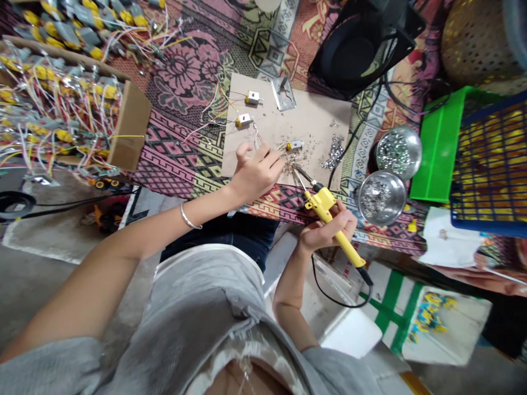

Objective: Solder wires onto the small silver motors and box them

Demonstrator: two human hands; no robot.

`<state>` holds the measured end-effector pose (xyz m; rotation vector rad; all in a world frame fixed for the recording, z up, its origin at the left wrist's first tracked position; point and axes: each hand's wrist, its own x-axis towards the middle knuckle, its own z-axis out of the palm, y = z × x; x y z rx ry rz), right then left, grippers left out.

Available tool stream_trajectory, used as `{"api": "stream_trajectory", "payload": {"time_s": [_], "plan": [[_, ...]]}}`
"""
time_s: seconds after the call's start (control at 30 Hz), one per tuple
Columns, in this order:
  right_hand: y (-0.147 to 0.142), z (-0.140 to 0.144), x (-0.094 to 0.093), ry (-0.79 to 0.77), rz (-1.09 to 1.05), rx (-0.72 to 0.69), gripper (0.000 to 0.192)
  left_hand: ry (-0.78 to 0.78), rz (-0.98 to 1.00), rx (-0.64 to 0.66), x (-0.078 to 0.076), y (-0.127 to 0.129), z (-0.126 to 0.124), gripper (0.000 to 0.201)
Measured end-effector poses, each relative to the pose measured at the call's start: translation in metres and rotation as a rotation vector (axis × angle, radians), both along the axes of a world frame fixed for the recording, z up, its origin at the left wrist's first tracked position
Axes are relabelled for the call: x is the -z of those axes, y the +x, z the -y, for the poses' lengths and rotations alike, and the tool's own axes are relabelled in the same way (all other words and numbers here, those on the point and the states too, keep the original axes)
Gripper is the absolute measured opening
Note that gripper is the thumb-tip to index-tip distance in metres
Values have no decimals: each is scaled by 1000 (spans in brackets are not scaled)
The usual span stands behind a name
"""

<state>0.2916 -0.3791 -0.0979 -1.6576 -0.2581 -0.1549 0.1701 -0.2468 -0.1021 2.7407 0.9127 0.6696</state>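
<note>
A patterned cloth covers the low table, a brown work board laid on top. Nearest, the right hand closes round a yellow soldering iron, tip angled at the board. The left hand pinches thin wire by a small motor: soldering looks under way, calling for a steady tip. Beyond, two more motors, steel bowls, a box of wired parts.
</note>
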Motion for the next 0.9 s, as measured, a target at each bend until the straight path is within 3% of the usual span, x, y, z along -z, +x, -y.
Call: {"api": "stream_trajectory", "payload": {"time_s": [0.33, 0.67, 0.9], "plan": [[0, -1, -2, -52, 56, 11, 31, 3, 11, 6, 1, 1, 0, 30], [3, 2, 5, 1, 84, -21, 32, 35, -4, 13, 3, 2, 0, 27], [5, 8, 12, -61, 233, -49, 33, 68, -4, 2, 2, 3, 2, 26]]}}
